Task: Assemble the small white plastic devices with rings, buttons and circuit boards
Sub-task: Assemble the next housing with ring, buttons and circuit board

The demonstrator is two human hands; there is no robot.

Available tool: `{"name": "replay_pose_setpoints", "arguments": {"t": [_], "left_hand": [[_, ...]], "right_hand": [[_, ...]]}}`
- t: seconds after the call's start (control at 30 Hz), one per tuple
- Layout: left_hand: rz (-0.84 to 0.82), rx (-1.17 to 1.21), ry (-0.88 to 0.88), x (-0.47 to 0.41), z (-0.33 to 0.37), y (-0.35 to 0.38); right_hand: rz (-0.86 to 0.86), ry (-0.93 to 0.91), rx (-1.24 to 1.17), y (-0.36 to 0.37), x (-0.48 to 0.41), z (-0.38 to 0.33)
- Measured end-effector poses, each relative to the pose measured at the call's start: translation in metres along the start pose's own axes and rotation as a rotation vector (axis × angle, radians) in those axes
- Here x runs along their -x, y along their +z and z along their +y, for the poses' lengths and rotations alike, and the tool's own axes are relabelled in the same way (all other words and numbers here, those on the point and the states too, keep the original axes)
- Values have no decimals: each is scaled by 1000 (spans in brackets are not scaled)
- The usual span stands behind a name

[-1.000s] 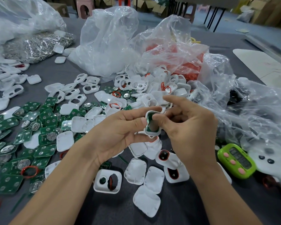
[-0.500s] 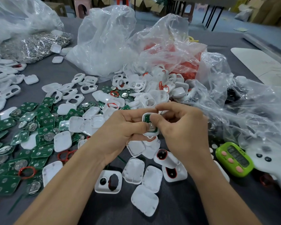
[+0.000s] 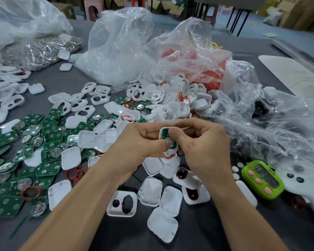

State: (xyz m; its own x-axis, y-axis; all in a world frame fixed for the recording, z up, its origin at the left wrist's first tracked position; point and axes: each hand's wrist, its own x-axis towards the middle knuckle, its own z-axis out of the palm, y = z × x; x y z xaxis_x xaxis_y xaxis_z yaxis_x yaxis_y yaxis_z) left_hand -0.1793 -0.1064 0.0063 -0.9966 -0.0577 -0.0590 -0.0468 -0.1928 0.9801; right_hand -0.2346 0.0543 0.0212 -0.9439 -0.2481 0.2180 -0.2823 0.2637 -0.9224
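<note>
Both hands meet over the middle of the table around one small white shell (image 3: pixel 164 134) with a green circuit board seated inside it. My left hand (image 3: pixel 140 144) grips its left side, thumb lying on the board's metal disc. My right hand (image 3: pixel 205 144) pinches the right edge, thumb pressing on the board. Below the hands lie white back covers (image 3: pixel 150 191) and front shells with red rings (image 3: pixel 182 175). A front shell with two holes (image 3: pixel 121 203) lies near my left forearm.
Green circuit boards (image 3: pixel 49 153) and red rings (image 3: pixel 31 192) cover the left of the grey table. Clear plastic bags (image 3: pixel 123 48) stand behind and at the right. A green timer (image 3: pixel 263 180) and a white tool (image 3: pixel 301 180) lie at the right.
The right fingers have curled down from extended onto the shell. Both thumbs now press the board into the shell, which has tipped flatter towards me.
</note>
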Motion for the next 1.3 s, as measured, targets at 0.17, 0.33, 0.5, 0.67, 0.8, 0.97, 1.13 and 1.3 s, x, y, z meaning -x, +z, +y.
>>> {"name": "replay_pose_setpoints", "arguments": {"t": [0.17, 0.33, 0.5, 0.67, 0.8, 0.97, 1.13, 1.3], "left_hand": [[44, 24, -9, 0, 1, 0], [55, 36, 7, -1, 2, 0], [-15, 20, 29, -1, 0, -4], [-52, 61, 8, -1, 2, -3], [4, 101, -25, -3, 3, 0], [22, 109, -37, -2, 4, -4], [-5, 71, -36, -2, 3, -4], [-14, 83, -43, -1, 4, -4]], "right_hand": [[-122, 66, -109, -4, -4, 0], [-171, 91, -118, -5, -8, 5], [-135, 117, -142, -3, -8, 5], [-101, 87, -100, -3, -7, 3], [52, -51, 52, -4, -3, -2], [-23, -345, 335, -9, 1, -11], [-50, -373, 464, -5, 2, -10], [-18, -457, 538, -5, 5, -10]]}}
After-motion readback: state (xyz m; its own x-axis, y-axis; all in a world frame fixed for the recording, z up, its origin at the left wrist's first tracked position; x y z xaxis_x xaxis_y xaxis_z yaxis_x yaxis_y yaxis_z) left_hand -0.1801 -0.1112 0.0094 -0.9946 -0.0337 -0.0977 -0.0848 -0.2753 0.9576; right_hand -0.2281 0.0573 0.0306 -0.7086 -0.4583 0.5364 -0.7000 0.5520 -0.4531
